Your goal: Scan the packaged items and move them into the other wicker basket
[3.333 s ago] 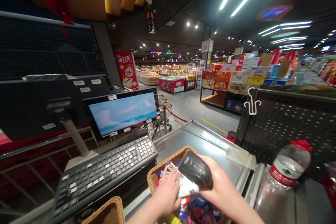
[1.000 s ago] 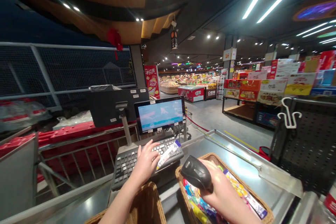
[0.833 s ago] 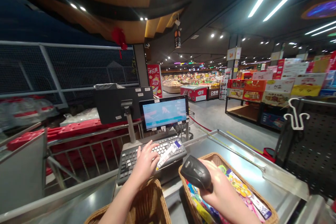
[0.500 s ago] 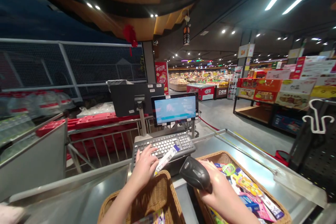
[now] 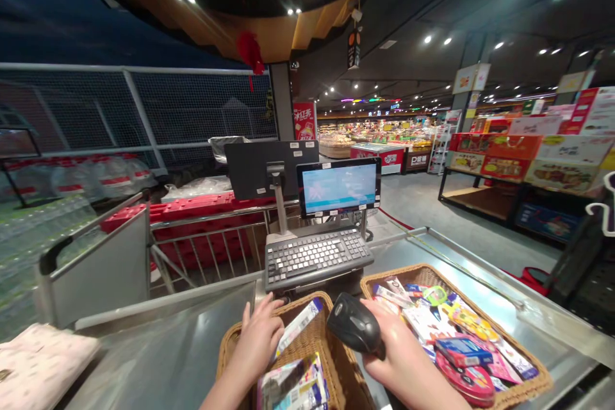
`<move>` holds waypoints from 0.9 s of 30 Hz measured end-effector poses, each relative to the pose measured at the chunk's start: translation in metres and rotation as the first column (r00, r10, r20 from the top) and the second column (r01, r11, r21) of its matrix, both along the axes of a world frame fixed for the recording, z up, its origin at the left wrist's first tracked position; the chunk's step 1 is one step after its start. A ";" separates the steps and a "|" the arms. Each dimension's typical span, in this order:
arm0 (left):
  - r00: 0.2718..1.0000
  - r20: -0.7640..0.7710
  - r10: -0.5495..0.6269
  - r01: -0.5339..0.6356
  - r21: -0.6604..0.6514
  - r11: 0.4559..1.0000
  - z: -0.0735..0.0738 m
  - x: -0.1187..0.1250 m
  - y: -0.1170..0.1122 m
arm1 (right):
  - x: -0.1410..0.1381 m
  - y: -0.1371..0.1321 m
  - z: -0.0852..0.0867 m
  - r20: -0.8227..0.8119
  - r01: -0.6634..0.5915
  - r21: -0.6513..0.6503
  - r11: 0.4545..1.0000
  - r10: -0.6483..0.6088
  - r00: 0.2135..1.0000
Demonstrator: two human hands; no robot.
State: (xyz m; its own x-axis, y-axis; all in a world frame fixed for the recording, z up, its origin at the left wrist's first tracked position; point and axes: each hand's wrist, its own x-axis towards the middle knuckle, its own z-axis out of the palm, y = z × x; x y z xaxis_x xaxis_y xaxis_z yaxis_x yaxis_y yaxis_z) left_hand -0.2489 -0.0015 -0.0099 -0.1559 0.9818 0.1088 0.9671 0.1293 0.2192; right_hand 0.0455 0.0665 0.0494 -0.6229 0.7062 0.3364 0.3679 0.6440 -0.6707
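Over the left wicker basket [image 5: 331,352], my left hand [image 5: 262,336] grips a slim white-and-purple packet [image 5: 298,325] between thumb and fingers. The packet slants up to the right across the basket's opening. Inside that basket lie several flat colourful packages [image 5: 295,384]. My right hand [image 5: 396,343] is wrapped around a black barcode scanner [image 5: 354,325], whose head points left toward the left basket. Behind my right hand, the right wicker basket [image 5: 523,341] holds many small packaged goods, including a blue box [image 5: 464,352] and a round pink-red tin [image 5: 466,381]. My right forearm covers part of it.
A keyboard [image 5: 317,257] stands beyond the left basket, with a lit screen [image 5: 340,187] and a dark monitor back [image 5: 259,170] behind. On the metal counter [image 5: 177,346] at far left lies a pale pink pouch [image 5: 43,365]. Railings and shop shelves stand farther back.
My left hand has left the keyboard and come down over the left basket with the packet. The scanner stays in my right hand. The view has turned slightly left and down.
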 end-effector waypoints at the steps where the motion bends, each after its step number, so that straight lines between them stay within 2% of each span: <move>1: 1.000 -0.007 0.002 -0.002 -0.021 1.000 -0.007 -0.001 -0.004 | -0.001 -0.002 0.000 -0.005 0.001 -0.010 1.000 -0.001 1.000; 7: 1.000 -0.020 0.000 -0.003 -0.173 0.985 -0.054 -0.002 -0.022 | -0.004 -0.011 -0.002 0.003 -0.002 -0.027 1.000 0.002 1.000; 13: 0.999 -0.007 -0.035 0.032 -0.266 0.963 -0.104 -0.004 -0.028 | -0.003 -0.015 -0.003 0.004 0.019 -0.058 0.998 -0.018 1.000; 16: 0.999 -0.015 -0.037 0.030 -0.345 0.938 -0.119 -0.005 -0.028 | -0.001 -0.015 -0.002 0.009 0.028 -0.063 0.998 -0.027 1.000; 19: 0.999 -0.006 -0.051 0.043 -0.432 0.901 -0.122 -0.003 -0.027 | 0.005 -0.012 -0.001 -0.001 0.029 -0.064 0.998 -0.029 1.000; 22: 0.996 -0.039 -0.079 0.053 -0.454 0.890 -0.112 0.002 -0.020 | 0.021 -0.004 0.002 -0.024 0.055 -0.070 0.996 -0.056 0.998; 24: 0.992 -0.074 -0.103 0.066 -0.398 0.915 -0.098 0.011 -0.009 | 0.038 0.004 0.006 -0.029 0.093 -0.055 0.994 -0.094 0.995; 27: 0.986 -0.041 -0.163 0.149 -0.239 0.960 -0.065 0.038 0.019 | 0.072 0.023 0.014 -0.014 0.187 0.025 0.982 -0.187 0.982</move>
